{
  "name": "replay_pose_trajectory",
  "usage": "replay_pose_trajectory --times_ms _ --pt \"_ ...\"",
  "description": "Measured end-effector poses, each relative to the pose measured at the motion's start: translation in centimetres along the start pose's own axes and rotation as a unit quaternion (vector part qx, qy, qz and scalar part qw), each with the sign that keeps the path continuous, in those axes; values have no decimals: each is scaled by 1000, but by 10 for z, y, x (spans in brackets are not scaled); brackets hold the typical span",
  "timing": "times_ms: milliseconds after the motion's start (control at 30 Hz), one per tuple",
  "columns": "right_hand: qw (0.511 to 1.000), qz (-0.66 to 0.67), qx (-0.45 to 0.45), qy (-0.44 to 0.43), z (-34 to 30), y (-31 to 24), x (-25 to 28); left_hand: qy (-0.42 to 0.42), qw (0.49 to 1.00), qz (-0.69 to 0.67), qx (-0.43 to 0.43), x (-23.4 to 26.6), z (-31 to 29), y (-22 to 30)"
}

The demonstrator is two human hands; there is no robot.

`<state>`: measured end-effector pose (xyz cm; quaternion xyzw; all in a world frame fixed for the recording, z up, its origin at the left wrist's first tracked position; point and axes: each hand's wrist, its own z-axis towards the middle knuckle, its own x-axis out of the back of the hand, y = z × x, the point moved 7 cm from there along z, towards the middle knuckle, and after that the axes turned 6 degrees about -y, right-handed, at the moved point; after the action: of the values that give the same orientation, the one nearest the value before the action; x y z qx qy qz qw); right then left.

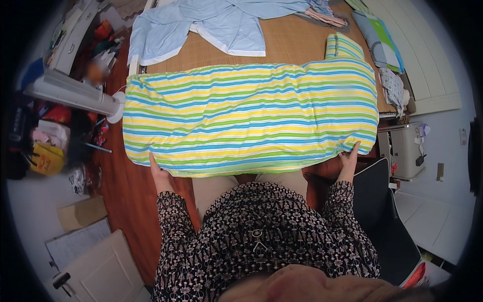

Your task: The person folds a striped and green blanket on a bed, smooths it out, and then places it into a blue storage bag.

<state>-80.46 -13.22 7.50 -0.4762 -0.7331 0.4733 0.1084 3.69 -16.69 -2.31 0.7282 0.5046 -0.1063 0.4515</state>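
A quilt (pixel 241 116) with yellow, green, blue and white stripes is spread lengthwise across the near end of a bed. It looks folded into a long, thick strip, its near edge reaching out in front of my legs. My left hand (pixel 160 173) grips that edge near its left corner, and my right hand (pixel 348 160) grips it near the right corner. Both thumbs show along the cloth while most of the fingers are hidden beneath it. At the far right a smaller rolled part (pixel 344 48) with the same stripes stands up behind the quilt.
Light blue cloth (pixel 226 32) with white trim lies on the bed mat (pixel 287 45) beyond. A white tower fan (pixel 83 95) stands left, near piled bags. On my right are a black chair (pixel 382 216) and a pale cabinet (pixel 405 151). Red-brown wood floor (pixel 131 201) shows at left.
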Motion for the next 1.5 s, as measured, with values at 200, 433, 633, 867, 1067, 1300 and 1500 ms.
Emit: replay_pose_trajectory --times_ms 200,433,633,867,1067,1300,1500 --pt "988 93 108 -63 33 -67 -44 -48 993 103 -20 -35 56 120" --pt "942 21 307 -134 71 -292 -200 -25 951 113 -288 -272 55 337" --pt "900 138 341 -235 -17 -315 -213 10 899 99 -426 -246 -120 375" --pt "941 174 264 -124 1 -131 -84 67 933 116 -333 77 -92 249" --pt "983 171 70 -12 82 -39 32 105 982 -21 -157 122 -54 107" --pt "980 122 136 -76 74 -76 10 214 961 -28 -172 142 -75 113" --pt "985 86 92 -115 56 -64 -12 147 974 -113 -131 130 -72 99"
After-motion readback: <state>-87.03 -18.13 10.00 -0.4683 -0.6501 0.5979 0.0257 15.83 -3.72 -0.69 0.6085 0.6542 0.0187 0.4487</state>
